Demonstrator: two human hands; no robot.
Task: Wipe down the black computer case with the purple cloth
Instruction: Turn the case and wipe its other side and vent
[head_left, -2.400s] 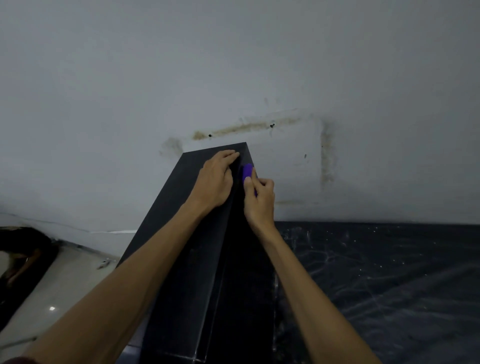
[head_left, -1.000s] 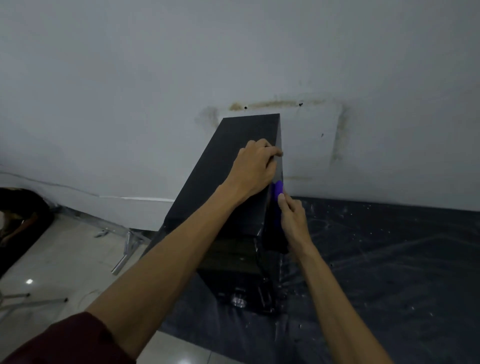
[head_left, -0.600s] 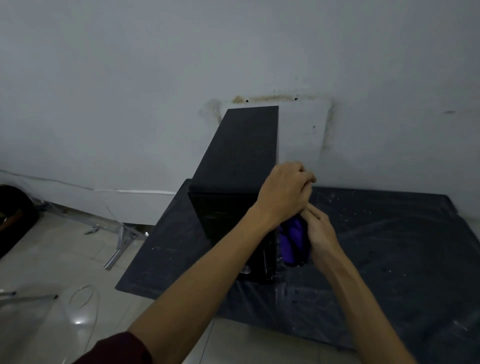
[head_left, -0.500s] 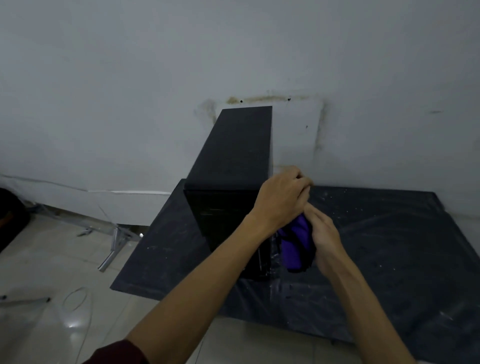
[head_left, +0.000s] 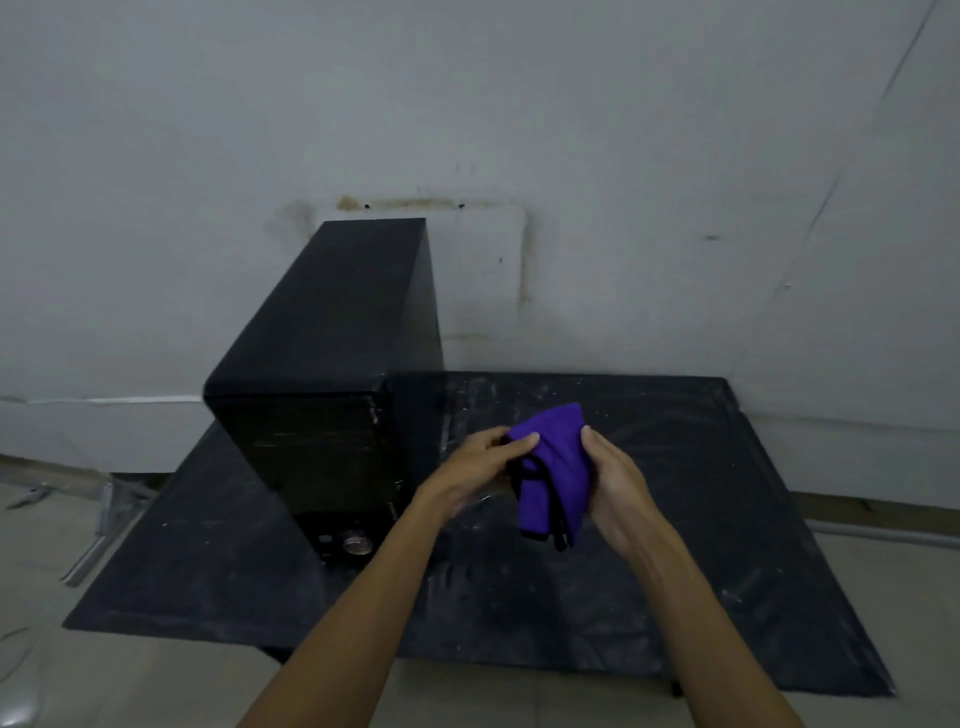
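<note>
Both of your hands are off the tall black metal computer case (head_left: 332, 338) and closed on the folded purple cloth with dark edging (head_left: 558, 462). Your left hand (head_left: 475, 467) pinches its left edge between thumb and curled fingers, and your right hand (head_left: 615, 483) cups the other side, fingers curled behind the fabric. You hold the cloth in the air to the right of the case's front, not touching it, above the dusty black plastic sheet (head_left: 727, 519) on which the case stands upright, its far end by the pale wall (head_left: 675, 156). This looks like a refold or regrip rather than a wipe. Next you'll need a clean face turned outward, one hand free to steady the case, and the cloth pressed flat against a panel.
</note>
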